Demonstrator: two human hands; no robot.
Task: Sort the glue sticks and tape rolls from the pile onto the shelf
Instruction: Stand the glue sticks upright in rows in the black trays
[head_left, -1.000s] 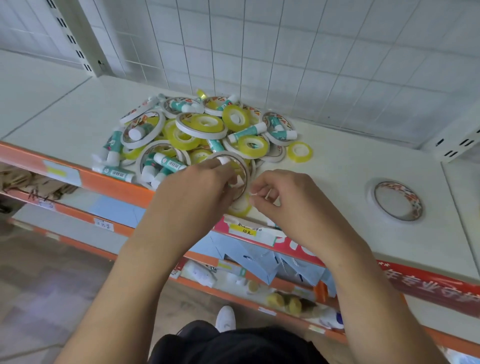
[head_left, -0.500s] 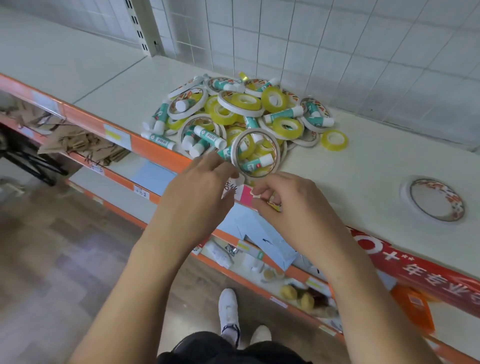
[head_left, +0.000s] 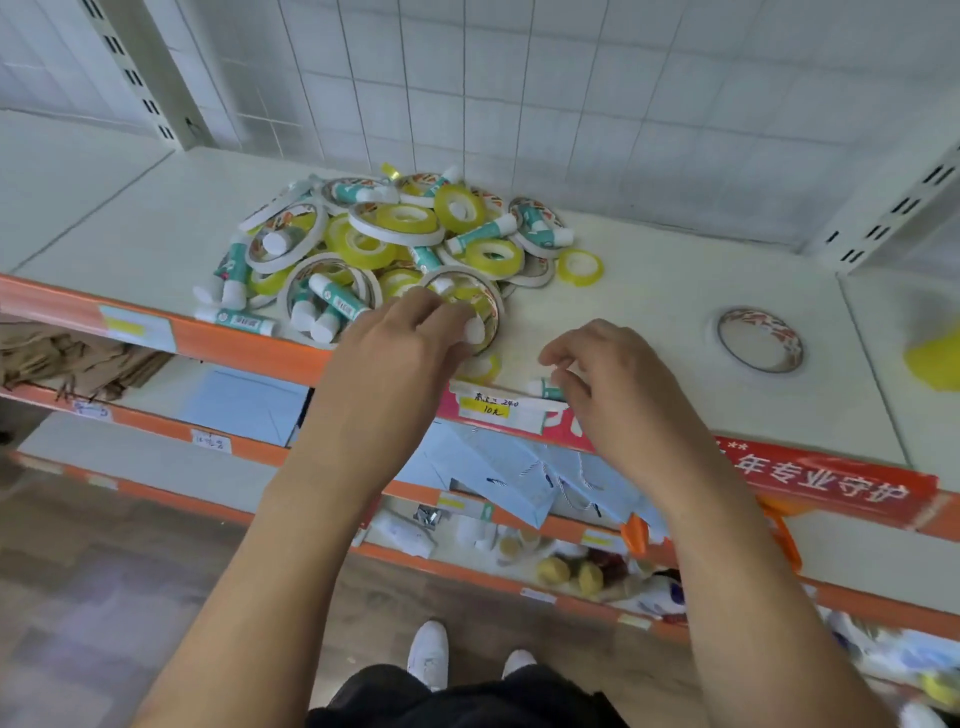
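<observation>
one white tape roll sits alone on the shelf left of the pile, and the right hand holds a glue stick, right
Not quite. The lone white tape roll lies to the right of the pile, not the left, as the head view shows. The rest holds: it sits alone on the shelf, and the right hand holds a glue stick.

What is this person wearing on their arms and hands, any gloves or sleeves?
Nothing: the left hand and right hand are bare, with no gloves, rings or watch, and no sleeves in view. Below are dark clothing and white shoes.
</observation>
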